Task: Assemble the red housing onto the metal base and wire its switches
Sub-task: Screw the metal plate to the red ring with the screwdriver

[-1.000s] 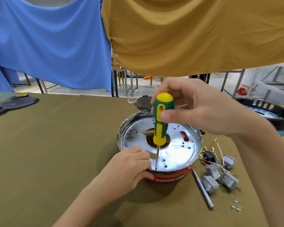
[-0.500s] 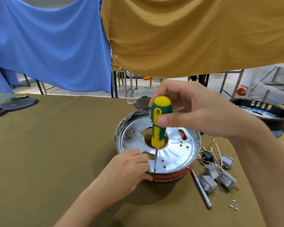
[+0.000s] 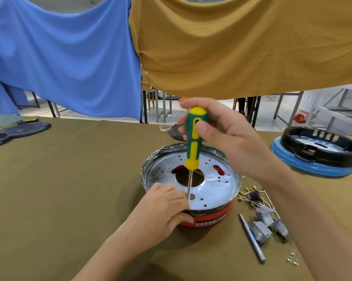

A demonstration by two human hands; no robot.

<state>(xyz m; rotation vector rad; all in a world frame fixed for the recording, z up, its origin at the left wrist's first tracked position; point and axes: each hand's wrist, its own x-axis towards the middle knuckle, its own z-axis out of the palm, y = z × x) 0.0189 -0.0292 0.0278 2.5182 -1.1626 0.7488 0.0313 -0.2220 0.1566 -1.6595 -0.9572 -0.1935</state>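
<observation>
Screwdriver (image 3: 193, 138) shifted right | tip hidden behind left hand (image 3: 163, 209)

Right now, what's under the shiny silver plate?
A red housing sits under the metal base; red also shows through its slots. Through the big middle hole only something dark shows. The rest underneath is covered.

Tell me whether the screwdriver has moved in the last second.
Yes, slightly. Against the metal base's central hole, the screwdriver has shifted up the picture: its handle's lower end, once over the hole's middle, now sits at the far rim.
</observation>
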